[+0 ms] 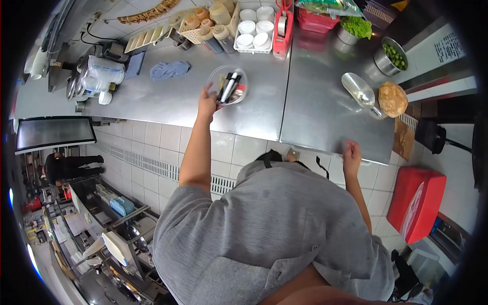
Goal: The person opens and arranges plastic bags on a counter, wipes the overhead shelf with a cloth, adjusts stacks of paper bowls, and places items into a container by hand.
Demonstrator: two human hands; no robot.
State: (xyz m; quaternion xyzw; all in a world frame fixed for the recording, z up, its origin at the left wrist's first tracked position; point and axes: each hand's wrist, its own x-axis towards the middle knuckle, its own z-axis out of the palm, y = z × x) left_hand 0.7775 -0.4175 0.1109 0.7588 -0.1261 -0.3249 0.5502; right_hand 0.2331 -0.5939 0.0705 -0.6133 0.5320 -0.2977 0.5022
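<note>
My left hand (pixel 207 105) grips the near rim of a round clear plastic container (pixel 243 92) over the steel counter (pixel 168 104). Inside the container lie several markers (pixel 230 87), black and white, with a small red item beside them. At the counter's front edge, to the right, my right hand (pixel 351 156) is closed with its fingers curled. What it holds, if anything, is hidden. Beyond that hand, a metal scoop (pixel 359 90) rests on the counter beside a round brown item (pixel 392 99).
Along the back stand a basket of sauce bottles (pixel 219 14), a crate of white-lidded tubs (pixel 254 28), a red tape dispenser (pixel 282 30), and a pot of green pieces (pixel 390 57). A blue glove (pixel 169 70) lies left. A red bin (pixel 417 203) stands right. Another person (pixel 71 166) is far left.
</note>
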